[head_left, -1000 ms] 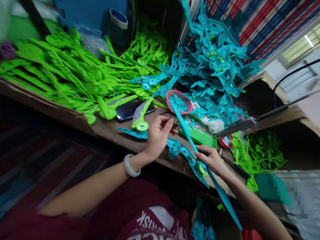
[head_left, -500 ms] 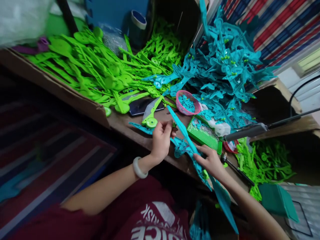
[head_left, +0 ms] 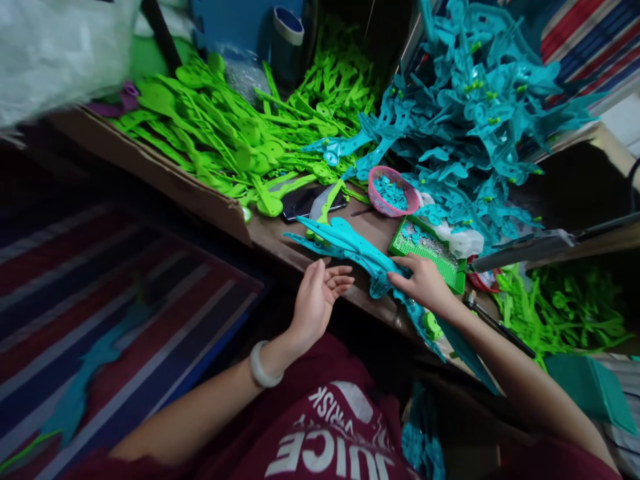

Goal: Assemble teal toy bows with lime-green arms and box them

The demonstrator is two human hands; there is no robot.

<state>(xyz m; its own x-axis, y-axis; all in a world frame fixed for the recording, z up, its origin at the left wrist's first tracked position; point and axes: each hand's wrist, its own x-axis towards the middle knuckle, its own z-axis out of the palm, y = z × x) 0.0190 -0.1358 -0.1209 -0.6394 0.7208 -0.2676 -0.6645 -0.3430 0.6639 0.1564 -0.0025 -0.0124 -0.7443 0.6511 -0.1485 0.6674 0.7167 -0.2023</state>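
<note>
My left hand (head_left: 316, 300) is raised just in front of the table edge, its fingers loosely spread and holding nothing. Long teal plastic parts (head_left: 350, 240) lie across the edge, one laid along the other, just beyond my left fingertips. My right hand (head_left: 424, 283) grips these parts near their middle between thumb and fingers. A round lime-green piece (head_left: 431, 325) shows on the lower end, below my right hand. Under their far end lies a lime-green part with a grey blade shape (head_left: 327, 202), partly covered.
Lime-green parts (head_left: 220, 133) are heaped at the left, teal parts (head_left: 480, 127) at the right. A pink bowl (head_left: 393, 212) and a green basket (head_left: 427, 260) hold small pieces. A dark phone (head_left: 295, 203) lies behind. A black-handled tool (head_left: 500, 327) rests at the right.
My left hand has come away from the teal parts and opened. The upper teal part has swung down to lie along the lower one. My right hand stays on them; the view has shifted.
</note>
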